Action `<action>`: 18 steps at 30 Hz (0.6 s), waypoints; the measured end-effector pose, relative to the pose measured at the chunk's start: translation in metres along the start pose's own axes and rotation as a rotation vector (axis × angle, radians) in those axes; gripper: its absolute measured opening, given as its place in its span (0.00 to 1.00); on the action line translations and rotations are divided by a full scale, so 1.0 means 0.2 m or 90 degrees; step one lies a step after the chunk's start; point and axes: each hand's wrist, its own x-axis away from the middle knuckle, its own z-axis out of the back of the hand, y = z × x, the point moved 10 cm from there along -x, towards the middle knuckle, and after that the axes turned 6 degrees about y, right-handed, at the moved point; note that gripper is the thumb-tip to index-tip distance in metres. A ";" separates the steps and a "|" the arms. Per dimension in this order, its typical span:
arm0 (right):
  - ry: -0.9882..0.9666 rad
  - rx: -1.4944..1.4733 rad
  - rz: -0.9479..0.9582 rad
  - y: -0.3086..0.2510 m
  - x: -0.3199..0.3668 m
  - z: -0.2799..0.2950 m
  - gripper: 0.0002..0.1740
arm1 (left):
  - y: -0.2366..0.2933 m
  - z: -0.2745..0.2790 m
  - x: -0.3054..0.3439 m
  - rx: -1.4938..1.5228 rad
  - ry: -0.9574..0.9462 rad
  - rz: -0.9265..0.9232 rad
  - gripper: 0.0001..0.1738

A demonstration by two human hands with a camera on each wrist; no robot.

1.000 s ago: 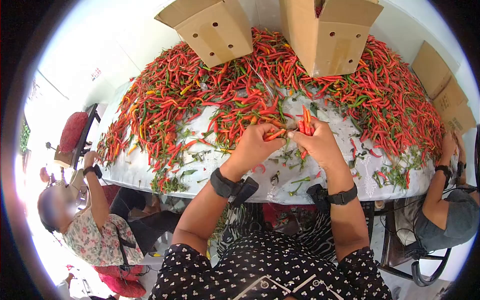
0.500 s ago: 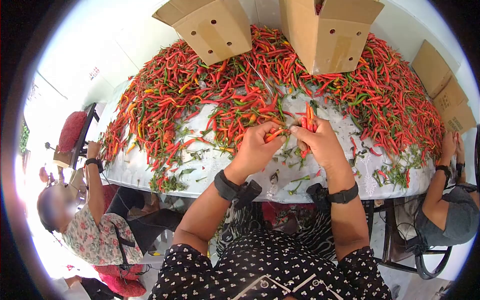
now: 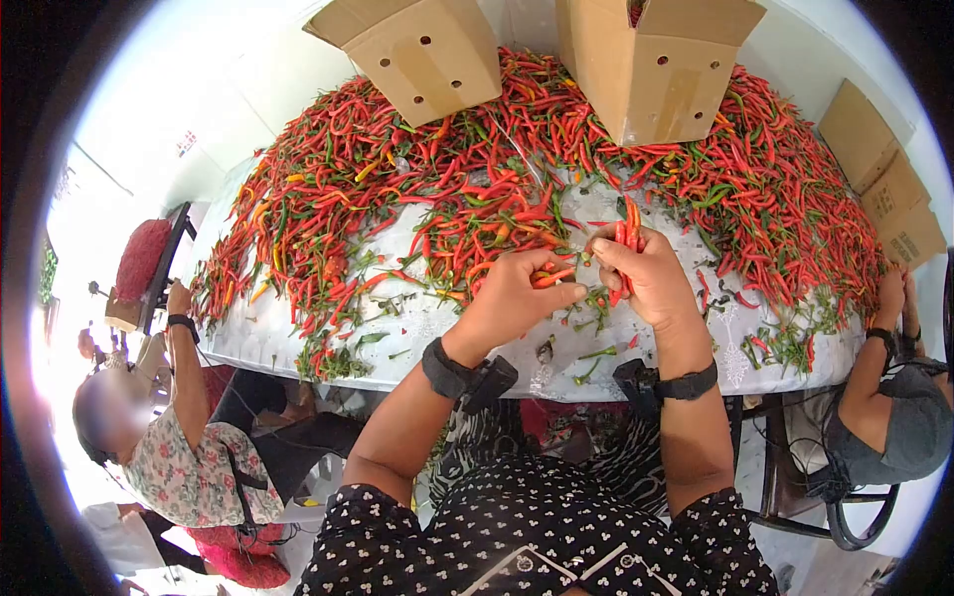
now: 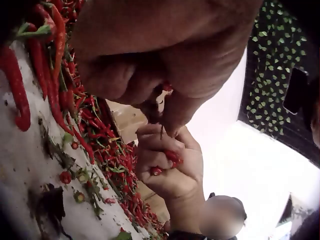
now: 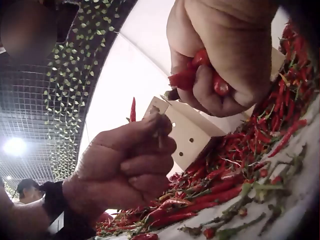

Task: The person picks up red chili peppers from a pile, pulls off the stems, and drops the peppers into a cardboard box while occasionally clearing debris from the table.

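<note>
Several red chili peppers [image 3: 624,238] stand in the grip of my right hand [image 3: 648,278], their tips pointing up past the fingers. In the right wrist view, their cut-looking red ends [image 5: 184,79] poke out of the curled fingers. My left hand [image 3: 512,303] is curled round orange-red chilies [image 3: 552,276] just left of it. A thin green stem [image 5: 159,139] shows between its thumb and index finger in the right wrist view. Both hands are above the pale table cover [image 3: 467,348], beside a small heap of chilies [image 3: 477,228].
Large chili piles [image 3: 795,209] ring the back of the table. Two cardboard boxes [image 3: 422,60] stand on them. Loose green stems [image 3: 596,360] lie before me. One person [image 3: 189,447] sits at the left, another [image 3: 884,427] at the right. Flattened cardboard [image 3: 899,209] leans at the right edge.
My hands, close together before, have drawn apart, the right one moving slightly rightward with its chilies. The left thumb now points away from the fingers. The person at the left has shifted slightly.
</note>
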 end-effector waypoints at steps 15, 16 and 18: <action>0.037 0.165 0.087 -0.06 0.04 -0.05 0.08 | -0.03 0.06 -0.02 0.132 0.132 -0.029 0.06; 0.044 0.119 0.070 -0.05 0.03 -0.04 0.09 | -0.04 0.05 -0.03 0.149 0.125 -0.013 0.05; 0.052 0.073 0.052 -0.03 0.02 -0.02 0.09 | -0.05 0.05 -0.03 0.166 0.119 0.002 0.05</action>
